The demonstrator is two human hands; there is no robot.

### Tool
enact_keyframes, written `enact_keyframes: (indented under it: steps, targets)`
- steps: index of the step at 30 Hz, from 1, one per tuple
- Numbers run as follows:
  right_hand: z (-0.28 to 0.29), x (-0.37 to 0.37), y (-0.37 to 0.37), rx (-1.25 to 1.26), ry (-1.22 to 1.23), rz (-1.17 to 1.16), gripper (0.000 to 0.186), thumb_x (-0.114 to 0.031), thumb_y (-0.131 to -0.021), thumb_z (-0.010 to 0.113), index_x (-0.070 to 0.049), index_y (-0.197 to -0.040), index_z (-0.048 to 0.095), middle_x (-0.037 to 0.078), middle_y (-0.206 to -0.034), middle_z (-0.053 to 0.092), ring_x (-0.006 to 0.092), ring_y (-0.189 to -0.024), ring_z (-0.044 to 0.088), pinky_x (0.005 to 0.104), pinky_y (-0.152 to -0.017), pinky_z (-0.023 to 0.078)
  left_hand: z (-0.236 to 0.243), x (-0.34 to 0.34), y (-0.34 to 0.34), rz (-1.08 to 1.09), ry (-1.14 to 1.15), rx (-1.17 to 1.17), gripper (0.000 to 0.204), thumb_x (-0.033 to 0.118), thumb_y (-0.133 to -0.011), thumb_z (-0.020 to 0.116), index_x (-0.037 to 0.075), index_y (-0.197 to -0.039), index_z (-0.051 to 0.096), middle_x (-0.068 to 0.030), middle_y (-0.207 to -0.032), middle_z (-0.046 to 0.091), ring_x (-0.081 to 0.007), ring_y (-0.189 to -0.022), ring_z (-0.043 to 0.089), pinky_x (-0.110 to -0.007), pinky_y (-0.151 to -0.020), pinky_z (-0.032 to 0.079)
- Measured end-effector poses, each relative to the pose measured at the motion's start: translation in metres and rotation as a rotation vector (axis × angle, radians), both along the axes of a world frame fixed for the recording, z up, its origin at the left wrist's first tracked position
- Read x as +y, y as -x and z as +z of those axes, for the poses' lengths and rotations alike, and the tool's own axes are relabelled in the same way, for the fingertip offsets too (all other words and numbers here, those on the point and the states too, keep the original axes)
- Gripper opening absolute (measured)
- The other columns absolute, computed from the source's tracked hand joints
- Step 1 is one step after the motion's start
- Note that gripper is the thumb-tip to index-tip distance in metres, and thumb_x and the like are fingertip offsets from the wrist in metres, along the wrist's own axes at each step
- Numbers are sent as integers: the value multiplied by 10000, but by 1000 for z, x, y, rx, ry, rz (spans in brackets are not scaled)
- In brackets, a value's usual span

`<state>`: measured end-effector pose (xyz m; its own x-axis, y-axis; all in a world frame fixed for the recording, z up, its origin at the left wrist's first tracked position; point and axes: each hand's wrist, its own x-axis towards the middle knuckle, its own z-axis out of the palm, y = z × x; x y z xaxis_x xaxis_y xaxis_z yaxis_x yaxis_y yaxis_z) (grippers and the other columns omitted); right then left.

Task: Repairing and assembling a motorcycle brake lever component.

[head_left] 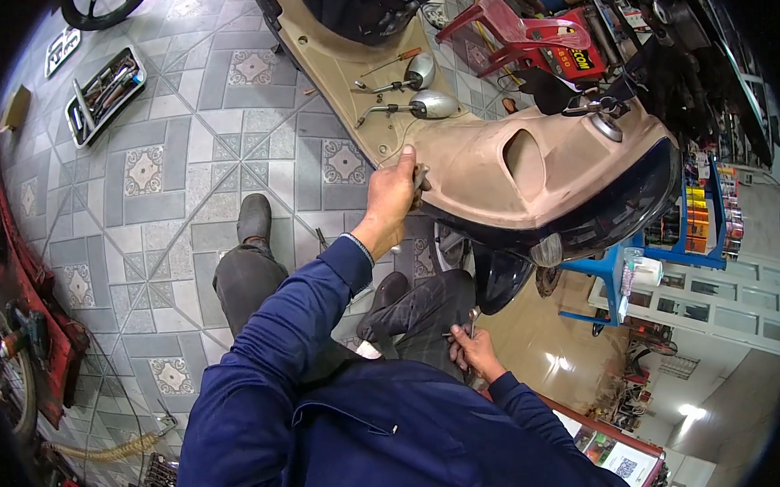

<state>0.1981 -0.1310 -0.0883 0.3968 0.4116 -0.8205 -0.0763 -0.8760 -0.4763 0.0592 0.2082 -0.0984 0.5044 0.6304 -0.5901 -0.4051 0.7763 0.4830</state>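
Note:
My left hand (392, 195) is closed, thumb up, at the edge of the tan inner panel (483, 168) of a scooter. A small dark piece (420, 182) shows by its fingers, too unclear to name. Low over my right thigh, my right hand (478, 352) is closed around a thin metal wrench (473, 317), its rounded end sticking up. Two mirrors lie on the scooter's tan footboard, a silver one (436, 105) nearer me and another (420, 71) behind it. Beside them rests a screwdriver (408, 55) with an orange handle.
A tool tray (90, 134) full of hand tools lies on the tiled floor at the far left. A red plastic chair (507, 27) and a red box (574, 56) stand beyond the scooter. At right is a blue stand (605, 272); a red body panel (36, 297) is at left.

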Motion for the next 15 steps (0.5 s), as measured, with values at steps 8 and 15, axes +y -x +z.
enact_keyframes:
  steps: [8,15]
  targets:
    - [1,1,3,24,-39,-35,464,-416,-990,601,37,-892,584,124,-590,611,137,-331,450,265,-340,330,5,9,10,-105,217,-290,602,628,-940,545,30,-914,602,17,-643,432,-93,-523,381,-239,-468,349]
    - [2,2,3,4,-29,-27,483,-437,-986,600,34,-882,575,129,-590,611,140,-334,459,269,-336,333,0,9,12,-219,215,-511,640,645,-958,492,14,-934,595,25,-639,425,-69,-514,347,-209,-448,307]
